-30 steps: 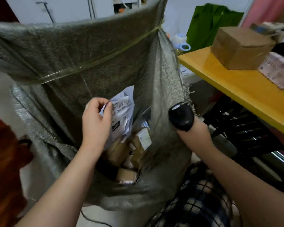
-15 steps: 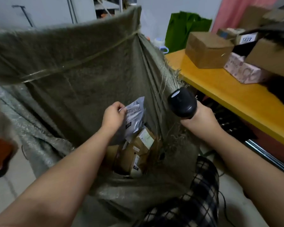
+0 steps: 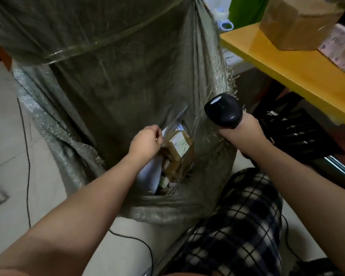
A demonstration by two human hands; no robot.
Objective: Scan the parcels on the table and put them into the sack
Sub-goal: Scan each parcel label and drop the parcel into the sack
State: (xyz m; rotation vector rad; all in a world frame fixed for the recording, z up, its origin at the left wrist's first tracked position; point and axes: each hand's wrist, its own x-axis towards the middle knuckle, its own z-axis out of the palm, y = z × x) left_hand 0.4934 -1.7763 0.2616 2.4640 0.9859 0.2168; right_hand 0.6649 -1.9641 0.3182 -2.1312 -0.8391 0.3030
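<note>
**Parcel goes down into the sack**

Sack (image 3: pixel 112 80), grey woven and standing open, fills most of the view, with the yellow table (image 3: pixel 299 72) just beside its right edge. On the table at least 2 parcels wait: a brown carton (image 3: pixel 295 22) and, touching it, a patterned packet (image 3: pixel 341 46) cut off by the frame.

Over the last 1 second the left hand (image 3: pixel 145 143) has dropped from the upper part of the sack to deep inside it, carrying the white mailer (image 3: pixel 149 174) down with it. The mailer now lies low against the brown boxes (image 3: pixel 179 148) already piled at the bottom, partly hidden by the wrist. The fingers are curled at the mailer's upper edge, but I cannot tell whether they are pinching it or have let go.

The right hand (image 3: pixel 241 134) has stayed at the sack's frayed right rim, fingers wrapped round the handle of the black scanner (image 3: pixel 223 110), whose head points up and away from any label.

My reading: this parcel is as good as delivered. The left hand now needs to come out empty and reach for the table, where the carton looks the nearest to scan.
</note>
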